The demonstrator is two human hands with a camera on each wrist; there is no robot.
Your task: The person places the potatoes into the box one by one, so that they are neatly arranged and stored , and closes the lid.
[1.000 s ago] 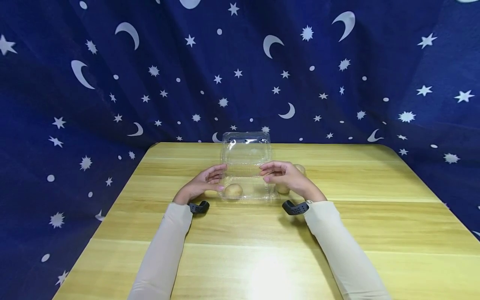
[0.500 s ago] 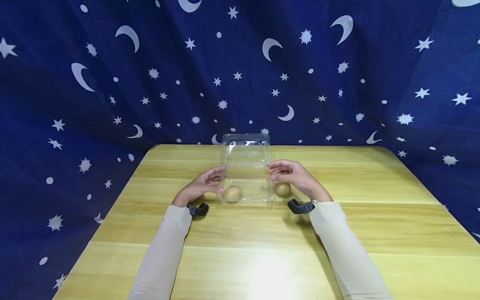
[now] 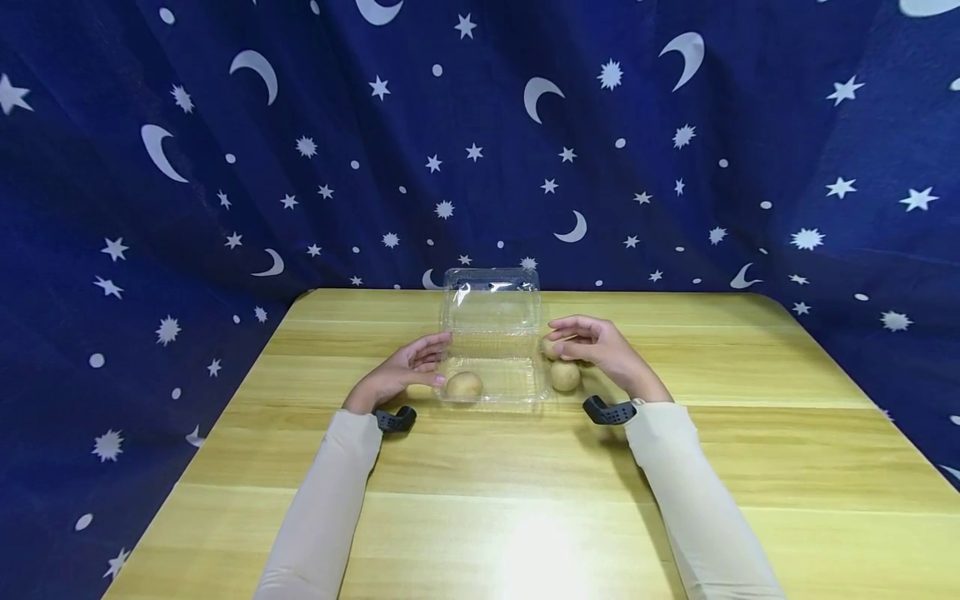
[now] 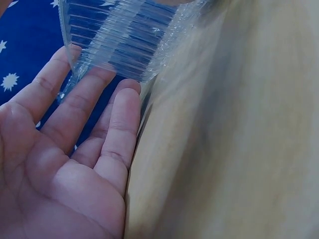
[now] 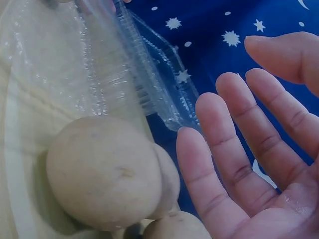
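Note:
A clear plastic clamshell box stands on the table with its lid raised at the back. One potato lies in its front left part. My left hand is at the box's left side, its loosely extended fingertips touching the ribbed plastic in the left wrist view. To the right of the box, my right hand holds nothing, and its fingers are spread. Beside that hand are a large potato, one partly hidden behind it, and another potato at the lower edge.
A light wooden table carries everything. Behind it hangs a dark blue cloth printed with white moons and stars. Two potatoes show right of the box in the head view, the nearer potato close to its wall.
My right hand has moved right, away from the box's right side, uncovering potatoes there. The left hand stays at the left side, and the head view has shifted slightly.

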